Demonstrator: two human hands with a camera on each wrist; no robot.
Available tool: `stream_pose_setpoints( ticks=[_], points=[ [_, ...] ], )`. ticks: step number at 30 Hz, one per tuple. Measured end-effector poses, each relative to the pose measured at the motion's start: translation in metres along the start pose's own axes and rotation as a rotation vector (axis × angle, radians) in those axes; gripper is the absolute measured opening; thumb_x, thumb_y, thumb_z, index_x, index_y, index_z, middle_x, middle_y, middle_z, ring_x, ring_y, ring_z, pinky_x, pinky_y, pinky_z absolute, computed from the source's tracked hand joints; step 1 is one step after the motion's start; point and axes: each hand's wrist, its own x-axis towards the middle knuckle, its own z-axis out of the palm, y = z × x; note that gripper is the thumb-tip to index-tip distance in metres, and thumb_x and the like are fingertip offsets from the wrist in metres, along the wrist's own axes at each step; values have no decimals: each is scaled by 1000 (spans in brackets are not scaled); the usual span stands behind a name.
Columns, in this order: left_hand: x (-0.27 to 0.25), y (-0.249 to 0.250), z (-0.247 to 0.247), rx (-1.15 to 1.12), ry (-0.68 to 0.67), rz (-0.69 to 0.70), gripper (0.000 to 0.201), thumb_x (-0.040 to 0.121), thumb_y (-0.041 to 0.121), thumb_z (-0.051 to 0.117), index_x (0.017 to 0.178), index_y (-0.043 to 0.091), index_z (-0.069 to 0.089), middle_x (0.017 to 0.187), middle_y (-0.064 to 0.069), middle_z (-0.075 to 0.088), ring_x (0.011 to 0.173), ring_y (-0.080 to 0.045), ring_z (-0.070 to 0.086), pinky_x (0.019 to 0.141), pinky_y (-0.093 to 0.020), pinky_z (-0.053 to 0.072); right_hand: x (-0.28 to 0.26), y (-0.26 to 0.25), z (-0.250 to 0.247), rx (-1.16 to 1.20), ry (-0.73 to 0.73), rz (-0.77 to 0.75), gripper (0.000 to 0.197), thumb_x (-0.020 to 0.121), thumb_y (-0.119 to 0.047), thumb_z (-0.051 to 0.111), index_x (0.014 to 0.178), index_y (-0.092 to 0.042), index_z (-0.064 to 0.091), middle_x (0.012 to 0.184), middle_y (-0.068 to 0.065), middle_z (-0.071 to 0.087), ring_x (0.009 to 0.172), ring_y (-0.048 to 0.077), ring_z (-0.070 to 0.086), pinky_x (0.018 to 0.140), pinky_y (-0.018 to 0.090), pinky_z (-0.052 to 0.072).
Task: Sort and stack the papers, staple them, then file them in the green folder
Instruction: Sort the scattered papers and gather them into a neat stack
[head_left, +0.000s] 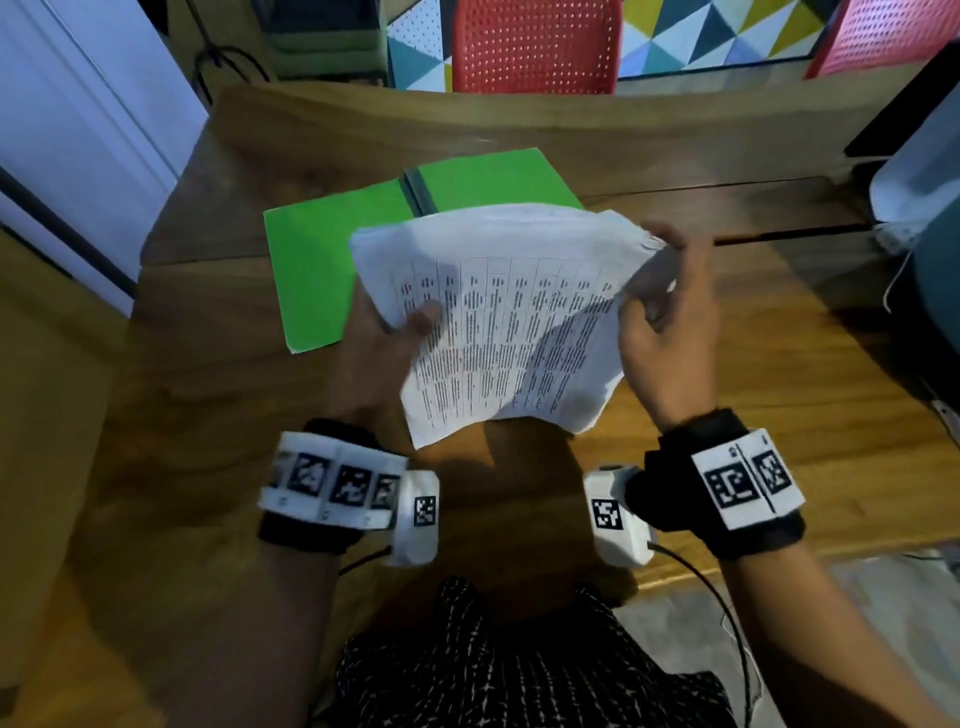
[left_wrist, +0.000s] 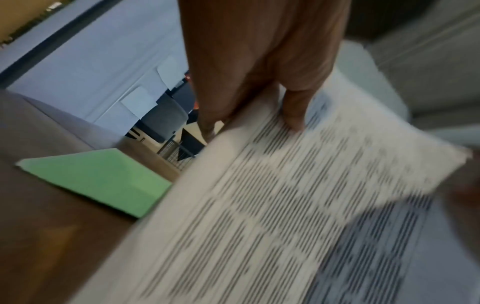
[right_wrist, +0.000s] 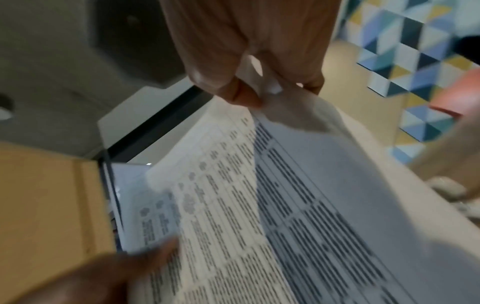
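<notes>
While L hand (head_left: 387, 332) grips papers (head_left: 509, 322), R hand (head_left: 670, 317) pinches corner.

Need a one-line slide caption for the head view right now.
Both hands hold the printed papers above the open green folder: left hand grips one edge, right hand pinches a corner.

Each bare forearm wears a black wrist strap (head_left: 727, 499) carrying white plates printed with black square markers (head_left: 332, 480). A white boxy camera (head_left: 615, 514) with a black cable hangs beneath each wrist. Bottom centre, black white-flecked clothing (head_left: 498, 660).
</notes>
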Motion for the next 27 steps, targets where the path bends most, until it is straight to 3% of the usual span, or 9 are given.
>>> stream_pose_setpoints(
  ticks=[2,5,9,12,14,17,21,24,27],
  points=[
    [-2,-13,5,15,-50,-41,70,69,25,67,126,-9,42,96,6,59,89,-8,60,61,-9,53,5,-10,-1,-132,11,-33,58,70,7,43,126,-9,45,120,12,51,100,17,49,86,36,40],
    [0,-20,8,-20,-36,-65,71,63,27,66,122,-7,45,91,7,58,84,-4,58,67,-15,53,19,-46,-4,-426,49,-190,61,79,-5,53,138,-12,38,140,16,42,130,25,34,109,54,28],
    [-5,-21,11,64,-122,19,33,68,35,59,89,11,53,79,-11,53,78,-20,52,68,-37,45,45,-74,6,-795,-434,-287,72,81,-26,62,144,-29,26,154,0,28,146,19,11,112,60,-8],
    [-8,-20,14,120,-103,-3,27,76,25,65,94,5,58,73,-12,55,76,-20,51,67,-38,46,58,-73,18,-853,-684,-376,30,86,-23,59,116,-19,61,124,6,63,125,24,49,115,48,14],
    [-6,-19,11,135,-109,-26,40,74,20,64,107,-2,56,78,-4,58,71,-17,55,66,-33,53,60,-70,18,-741,-675,-397,11,85,-23,61,89,-16,68,94,7,72,98,30,61,96,40,42],
    [2,-21,-3,139,-119,-69,35,71,22,73,96,7,55,84,-6,56,74,-15,53,60,-19,48,67,-64,0,-519,-592,-303,30,84,-24,65,59,-24,48,55,-10,45,56,6,50,60,21,43],
    [6,-25,-27,107,-4,-162,20,77,11,71,73,20,53,72,3,55,62,-8,51,50,-12,44,75,-47,-35,-146,-429,-116,22,83,-15,66,64,-25,59,41,-20,49,40,-9,41,45,6,28],
    [9,-28,-28,-135,-47,-213,20,78,23,69,95,20,59,82,10,72,73,-1,67,61,-10,50,75,-29,-50,127,-334,32,16,78,-23,68,64,-30,62,44,-26,57,45,-10,45,48,10,36],
    [10,-58,-10,14,-68,-479,43,87,30,61,120,4,55,118,-8,65,108,-17,59,81,-19,52,69,4,-41,261,-144,316,18,85,-9,59,75,-23,64,43,-21,63,41,-8,53,43,10,43]
  ],
)
